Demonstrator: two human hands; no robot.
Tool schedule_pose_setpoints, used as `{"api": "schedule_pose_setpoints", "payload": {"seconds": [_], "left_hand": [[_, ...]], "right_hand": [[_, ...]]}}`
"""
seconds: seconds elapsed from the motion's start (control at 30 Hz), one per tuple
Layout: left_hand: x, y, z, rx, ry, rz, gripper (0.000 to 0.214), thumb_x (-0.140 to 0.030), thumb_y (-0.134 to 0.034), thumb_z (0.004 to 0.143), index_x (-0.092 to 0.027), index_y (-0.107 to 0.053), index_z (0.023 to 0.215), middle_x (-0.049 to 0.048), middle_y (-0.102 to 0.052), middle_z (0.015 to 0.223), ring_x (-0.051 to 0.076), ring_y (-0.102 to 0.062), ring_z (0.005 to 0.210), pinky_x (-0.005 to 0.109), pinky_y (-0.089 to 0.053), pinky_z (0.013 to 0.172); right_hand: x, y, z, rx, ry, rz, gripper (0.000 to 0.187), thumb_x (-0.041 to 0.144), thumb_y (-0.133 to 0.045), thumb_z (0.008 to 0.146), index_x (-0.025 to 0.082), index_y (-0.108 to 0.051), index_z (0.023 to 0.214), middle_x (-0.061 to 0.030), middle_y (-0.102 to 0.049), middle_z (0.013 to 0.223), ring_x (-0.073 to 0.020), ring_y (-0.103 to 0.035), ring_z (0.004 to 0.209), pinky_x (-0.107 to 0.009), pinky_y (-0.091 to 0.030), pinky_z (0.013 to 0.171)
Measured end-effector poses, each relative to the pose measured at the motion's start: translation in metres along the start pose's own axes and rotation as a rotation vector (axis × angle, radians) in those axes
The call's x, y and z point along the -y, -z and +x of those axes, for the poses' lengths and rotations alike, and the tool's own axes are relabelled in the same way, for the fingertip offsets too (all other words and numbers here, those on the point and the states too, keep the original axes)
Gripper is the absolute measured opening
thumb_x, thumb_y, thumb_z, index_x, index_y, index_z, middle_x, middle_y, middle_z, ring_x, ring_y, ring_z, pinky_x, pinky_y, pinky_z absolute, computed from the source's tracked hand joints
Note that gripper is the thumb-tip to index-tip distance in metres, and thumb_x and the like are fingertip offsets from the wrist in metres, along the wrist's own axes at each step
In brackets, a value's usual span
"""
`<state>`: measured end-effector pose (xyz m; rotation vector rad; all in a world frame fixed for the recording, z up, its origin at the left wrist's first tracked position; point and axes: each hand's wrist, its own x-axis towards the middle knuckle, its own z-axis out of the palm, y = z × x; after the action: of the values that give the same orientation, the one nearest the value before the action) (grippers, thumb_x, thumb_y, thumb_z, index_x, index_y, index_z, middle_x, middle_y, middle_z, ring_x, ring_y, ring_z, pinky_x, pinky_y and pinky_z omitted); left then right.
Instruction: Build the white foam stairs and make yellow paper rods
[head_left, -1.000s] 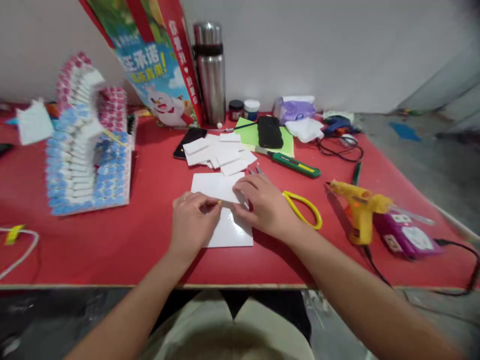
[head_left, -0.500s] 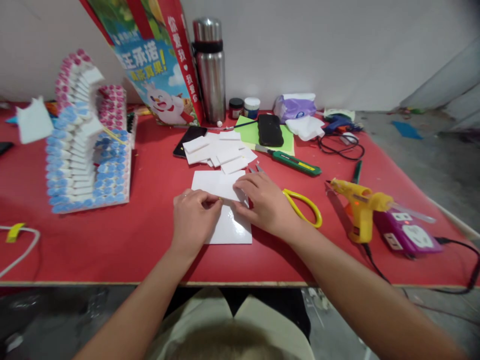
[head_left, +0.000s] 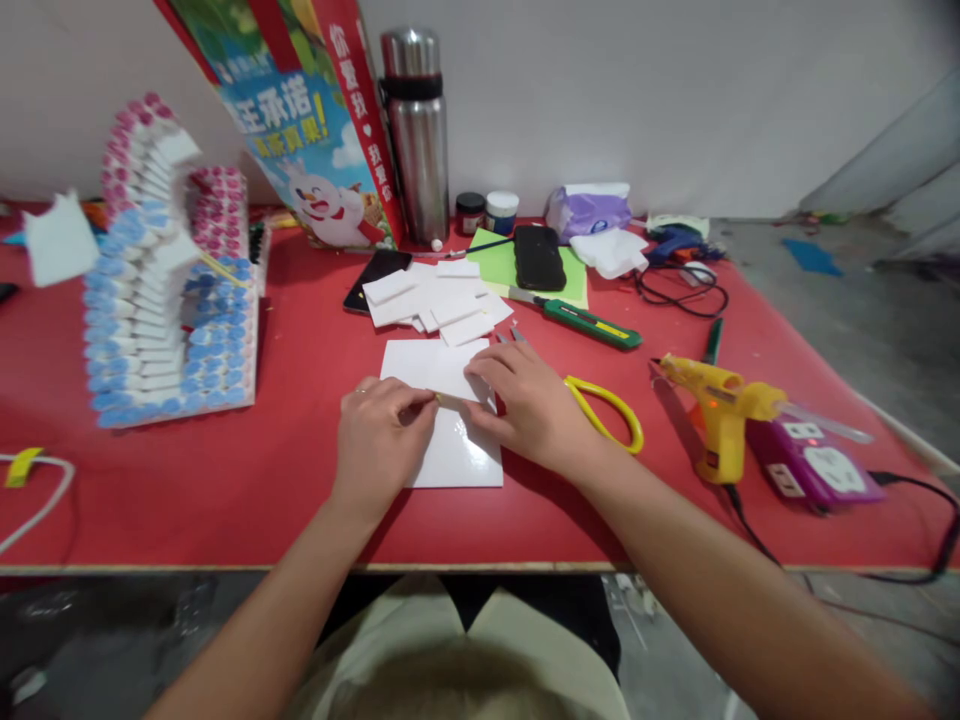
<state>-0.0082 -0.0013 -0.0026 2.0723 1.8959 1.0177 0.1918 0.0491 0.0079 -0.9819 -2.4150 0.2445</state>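
A square white glossy board point(head_left: 459, 462) lies on the red table between my hands. My left hand point(head_left: 381, 428) is closed, thumb and forefinger pinching one end of a narrow pale strip point(head_left: 451, 402) just over the board. My right hand point(head_left: 534, 402) curls around the strip's other end, its thumb against it and its fingers bent beyond. The fingers partly cover both ends. Yellow-handled scissors point(head_left: 626, 410) rest beside my right hand, their blades partly hidden under it. Behind the board is a loose pile of white cut pieces point(head_left: 442, 298).
At right are a yellow glue gun point(head_left: 721, 425) and a purple power block point(head_left: 814, 470) with cords. A green utility knife point(head_left: 589, 322) lies behind the scissors. A blue-and-pink decorated model point(head_left: 169, 300) stands left; a steel flask point(head_left: 418, 140) and a phone point(head_left: 375, 280) are at the back.
My left hand has slid slightly left along the strip, and more of the strip shows between my hands. My right hand has barely moved.
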Motion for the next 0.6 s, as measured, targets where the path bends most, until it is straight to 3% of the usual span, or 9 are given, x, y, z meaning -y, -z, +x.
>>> {"api": "schedule_pose_setpoints", "payload": {"seconds": [0.23,0.6], "left_hand": [[0.0025,-0.0014,-0.0021,-0.007,-0.081,0.019,0.015,-0.023,-0.067,0.091,-0.018,-0.08,0.085,0.0051,-0.074,0.079,0.023,-0.061,0.079,0.038,-0.044,0.074],[-0.0034,-0.0039,-0.0042,-0.008,-0.125,0.168,0.02,-0.026,-0.062,0.094,-0.022,-0.076,0.081,0.0027,-0.072,0.077,0.023,-0.06,0.079,0.043,-0.04,0.085]], "right_hand": [[-0.0008,0.0007,-0.0007,0.006,0.001,0.03,0.018,0.025,-0.063,0.092,0.018,-0.065,0.108,-0.0152,-0.066,0.114,-0.0308,-0.057,0.108,-0.048,-0.047,0.095],[0.0014,0.0033,-0.0016,0.026,0.009,0.017,0.02,0.028,-0.06,0.095,0.02,-0.067,0.113,-0.0129,-0.064,0.113,-0.0287,-0.055,0.106,-0.047,-0.046,0.096]]}}
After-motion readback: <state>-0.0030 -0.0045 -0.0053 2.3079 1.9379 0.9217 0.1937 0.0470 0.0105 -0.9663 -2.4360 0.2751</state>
